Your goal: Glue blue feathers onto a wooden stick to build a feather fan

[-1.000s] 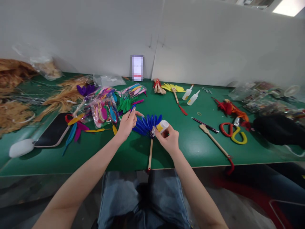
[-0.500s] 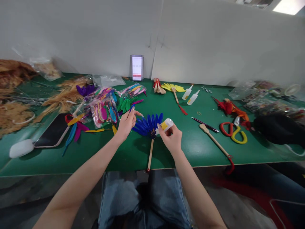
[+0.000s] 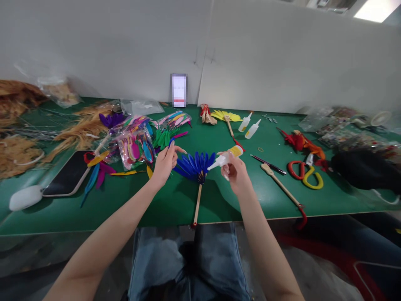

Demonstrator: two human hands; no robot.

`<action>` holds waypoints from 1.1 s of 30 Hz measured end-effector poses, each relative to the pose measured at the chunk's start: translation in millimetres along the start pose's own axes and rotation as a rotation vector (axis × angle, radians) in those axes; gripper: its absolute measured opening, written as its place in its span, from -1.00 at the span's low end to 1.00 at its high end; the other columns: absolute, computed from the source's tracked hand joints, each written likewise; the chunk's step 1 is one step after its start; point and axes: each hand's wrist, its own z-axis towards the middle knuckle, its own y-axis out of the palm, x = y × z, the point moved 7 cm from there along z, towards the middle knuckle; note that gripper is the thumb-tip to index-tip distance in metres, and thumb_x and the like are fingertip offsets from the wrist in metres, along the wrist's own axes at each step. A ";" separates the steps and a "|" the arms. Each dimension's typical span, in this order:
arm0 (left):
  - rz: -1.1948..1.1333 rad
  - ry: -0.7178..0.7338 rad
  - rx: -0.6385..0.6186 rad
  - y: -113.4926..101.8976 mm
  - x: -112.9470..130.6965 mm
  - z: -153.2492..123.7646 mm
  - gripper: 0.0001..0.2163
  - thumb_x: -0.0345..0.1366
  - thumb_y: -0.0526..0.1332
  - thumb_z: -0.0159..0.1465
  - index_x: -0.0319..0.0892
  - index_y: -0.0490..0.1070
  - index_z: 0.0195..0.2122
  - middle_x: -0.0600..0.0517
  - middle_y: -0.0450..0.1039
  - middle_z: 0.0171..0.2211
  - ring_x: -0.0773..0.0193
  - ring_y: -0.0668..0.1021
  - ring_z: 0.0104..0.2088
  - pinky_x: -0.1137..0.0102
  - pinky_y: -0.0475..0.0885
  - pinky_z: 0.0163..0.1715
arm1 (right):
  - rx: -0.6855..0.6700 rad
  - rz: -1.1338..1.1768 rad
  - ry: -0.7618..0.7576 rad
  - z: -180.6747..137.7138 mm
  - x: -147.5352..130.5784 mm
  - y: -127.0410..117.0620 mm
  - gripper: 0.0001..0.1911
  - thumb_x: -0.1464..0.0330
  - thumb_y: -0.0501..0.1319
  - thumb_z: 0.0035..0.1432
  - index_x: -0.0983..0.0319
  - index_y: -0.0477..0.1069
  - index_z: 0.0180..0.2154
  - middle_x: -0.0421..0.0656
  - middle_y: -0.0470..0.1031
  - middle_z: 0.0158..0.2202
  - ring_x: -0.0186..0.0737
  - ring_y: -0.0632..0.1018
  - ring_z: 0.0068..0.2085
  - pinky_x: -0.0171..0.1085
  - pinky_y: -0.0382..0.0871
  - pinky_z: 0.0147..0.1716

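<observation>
Smooth pale panels were stood up behind a glossy green table, and plenty of stuff was spread over it. Shaggy brown fibre was heaped on the left, with crinkly clear packets of colored feathers dumped beside it. The blue feather fan was laid pretty much mid-table near the front, its narrow blades splayed out and its thin pale wooden stick pointed at the table's edge. Just right of the feathers, the right hand was curled around a smooth white plastic bottle with a yellow label, tapered nozzle tilted down toward the fan. The left hand was held near the fan's left side, thumb and fingers pinched on a small blue piece.

As for the murky bits, whether the feathers were touched by the nozzle couldn't be told. Most of the blue piece was hidden by the fingers, part of the bottle was covered too, and both forearms were cut off at the bottom.
</observation>
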 end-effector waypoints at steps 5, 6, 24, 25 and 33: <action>-0.026 0.019 -0.021 0.8 0.5 1.1 -0.61 0.00 0.08 0.30 -0.22 0.43 -0.44 0.15 0.02 -0.62 0.47 0.12 -0.68 0.50 -0.02 -0.73 | -0.079 0.048 0.123 2.2 3.7 -11.0 -0.67 0.04 0.18 -0.02 0.18 0.35 -0.42 -0.19 0.41 -0.57 -0.39 0.29 -0.65 -0.41 -0.05 -0.79; -0.017 0.021 -0.042 2.5 0.7 0.7 -0.61 0.01 0.09 0.29 -0.23 0.43 -0.44 0.15 0.03 -0.63 0.47 0.13 -0.68 0.50 -0.02 -0.73 | -0.085 0.059 0.140 1.7 4.9 -12.2 -0.67 0.06 0.19 -0.05 0.18 0.35 -0.40 -0.16 0.45 -0.54 -0.37 0.33 -0.63 -0.42 -0.07 -0.79; -0.198 -0.036 -0.216 13.4 -3.2 2.9 -0.70 -0.08 0.15 0.25 -0.23 0.50 -0.37 0.13 0.11 -0.55 0.50 0.18 -0.67 0.53 0.04 -0.73 | 0.111 0.242 -0.067 -15.6 12.1 -60.4 -0.53 -0.06 -0.04 0.19 0.13 0.42 -0.30 -0.11 0.42 -0.36 -0.22 0.52 -0.23 -0.23 0.49 -0.29; -0.200 -0.060 -0.240 15.5 -3.2 1.8 -0.71 -0.09 0.17 0.24 -0.24 0.50 -0.36 0.14 0.09 -0.56 0.50 0.17 -0.66 0.53 0.04 -0.72 | 0.135 0.263 -0.066 -16.6 15.6 -63.6 -0.59 -0.03 0.02 0.18 0.13 0.43 -0.30 -0.11 0.44 -0.33 -0.22 0.52 -0.21 -0.19 0.48 -0.19; -0.093 -0.097 -0.283 15.9 -3.4 0.5 -0.74 -0.12 0.26 0.21 -0.25 0.52 -0.36 0.15 0.09 -0.63 0.49 0.15 -0.64 0.53 0.09 -0.67 | 0.074 -0.168 -0.179 -3.5 11.8 -66.7 -0.65 0.15 0.27 0.06 0.14 0.30 -0.15 -0.07 0.50 -0.09 -0.09 0.52 -0.02 -0.03 0.32 0.02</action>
